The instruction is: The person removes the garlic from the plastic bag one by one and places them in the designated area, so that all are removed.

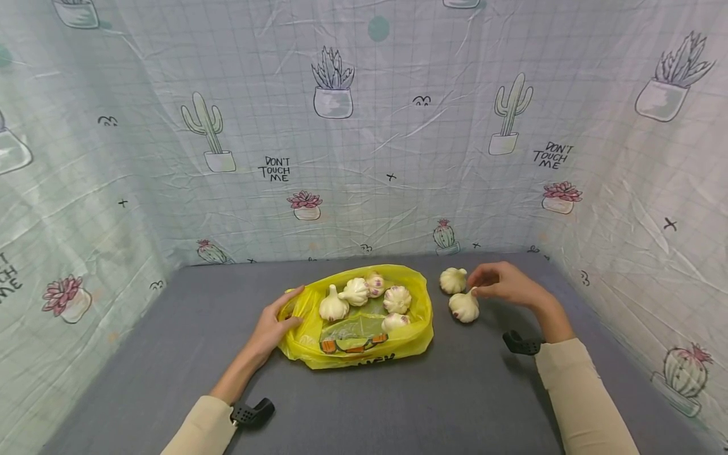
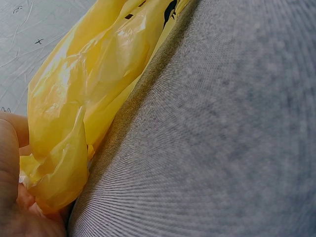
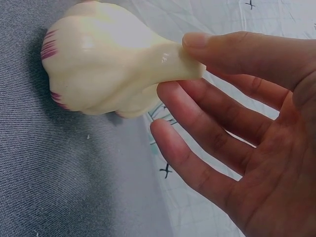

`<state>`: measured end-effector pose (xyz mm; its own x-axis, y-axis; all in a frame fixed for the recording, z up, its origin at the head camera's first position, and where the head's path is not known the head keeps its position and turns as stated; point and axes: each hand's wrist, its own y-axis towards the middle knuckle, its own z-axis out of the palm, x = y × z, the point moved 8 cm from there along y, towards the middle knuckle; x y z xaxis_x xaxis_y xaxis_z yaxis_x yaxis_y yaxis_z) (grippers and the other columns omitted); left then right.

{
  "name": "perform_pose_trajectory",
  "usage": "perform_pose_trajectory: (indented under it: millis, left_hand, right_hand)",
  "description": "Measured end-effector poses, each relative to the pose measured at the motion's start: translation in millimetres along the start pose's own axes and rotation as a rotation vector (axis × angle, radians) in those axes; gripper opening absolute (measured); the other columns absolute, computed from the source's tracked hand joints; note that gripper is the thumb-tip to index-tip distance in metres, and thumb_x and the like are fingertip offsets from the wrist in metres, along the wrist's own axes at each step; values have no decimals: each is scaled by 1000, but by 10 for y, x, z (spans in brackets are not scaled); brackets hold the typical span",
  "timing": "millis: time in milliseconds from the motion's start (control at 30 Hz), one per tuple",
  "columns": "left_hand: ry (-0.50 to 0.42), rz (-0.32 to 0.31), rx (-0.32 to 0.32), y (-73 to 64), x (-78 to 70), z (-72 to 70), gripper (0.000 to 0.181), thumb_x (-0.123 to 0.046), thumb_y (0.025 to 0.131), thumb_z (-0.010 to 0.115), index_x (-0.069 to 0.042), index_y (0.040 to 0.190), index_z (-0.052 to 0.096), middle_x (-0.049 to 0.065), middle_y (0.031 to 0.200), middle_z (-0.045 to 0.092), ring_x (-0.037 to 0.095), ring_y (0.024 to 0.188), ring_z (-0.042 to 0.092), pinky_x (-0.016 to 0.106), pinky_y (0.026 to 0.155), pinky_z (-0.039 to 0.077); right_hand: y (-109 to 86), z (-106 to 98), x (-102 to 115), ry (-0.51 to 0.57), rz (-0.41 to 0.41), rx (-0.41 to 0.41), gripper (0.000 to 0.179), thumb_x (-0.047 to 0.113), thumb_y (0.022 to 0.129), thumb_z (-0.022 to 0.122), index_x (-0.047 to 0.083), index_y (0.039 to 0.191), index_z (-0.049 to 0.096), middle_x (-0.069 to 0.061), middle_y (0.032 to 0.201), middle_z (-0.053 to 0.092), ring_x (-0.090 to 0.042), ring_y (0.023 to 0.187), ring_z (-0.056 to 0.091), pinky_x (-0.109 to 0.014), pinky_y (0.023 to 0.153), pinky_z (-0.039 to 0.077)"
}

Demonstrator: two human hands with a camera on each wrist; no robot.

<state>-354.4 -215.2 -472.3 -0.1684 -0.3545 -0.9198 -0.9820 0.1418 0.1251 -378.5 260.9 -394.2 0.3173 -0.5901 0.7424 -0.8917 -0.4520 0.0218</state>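
A yellow plastic bag (image 1: 423, 322) lies with its mouth spread wide in the head view, several white garlic bulbs (image 1: 333, 306) resting inside. At its left end, my left hand (image 1: 268, 330) holds the crumpled side; the left wrist view shows thin yellow plastic (image 2: 91, 84) between thumb and fingers. To the right of the bag, my right hand (image 1: 512, 285) pinches one garlic bulb (image 1: 463, 307) by its stem. Close up, that purple-streaked bulb (image 3: 98, 54) has its stem between thumb and fingertips, body close over the cloth. Another garlic bulb (image 1: 452, 280) sits just behind it.
Grey cloth (image 1: 188, 341) covers the table. A pale curtain (image 1: 375, 145) printed with cacti and potted plants encloses the back and both sides. Each wrist carries a black camera mount, the left (image 1: 252, 414) and the right (image 1: 521, 343).
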Motion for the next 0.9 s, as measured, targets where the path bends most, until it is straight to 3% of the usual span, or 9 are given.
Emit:
perform_pose_trajectory:
  millis: [133,367,900]
  left_hand:
    - [-3,6,0,-1,-2,4,68,-2,94,63,-22,158,46,9,168,35,35,158,24,59,122,28]
    - [-11,6,-1,-10,-6,6,69,-1,94,63,-21,157,47,10,167,37,35,157,26,58,121,29]
    - [-12,1,5,-3,5,4,69,-2,94,63,-22,158,46,10,168,35,36,158,25,59,121,28]
  right_hand:
    - [-5,-9,-14,-3,0,3,29,11,96,69,-6,119,68,-20,115,72,-23,101,70,-47,86,58]
    - [-1,-33,-10,-28,-12,-7,27,11,96,69,-6,117,69,-18,112,73,-21,99,71,-33,81,57]
    - [-5,-68,9,-20,8,-35,29,14,96,71,-5,117,70,-16,110,75,-17,96,70,-34,80,57]
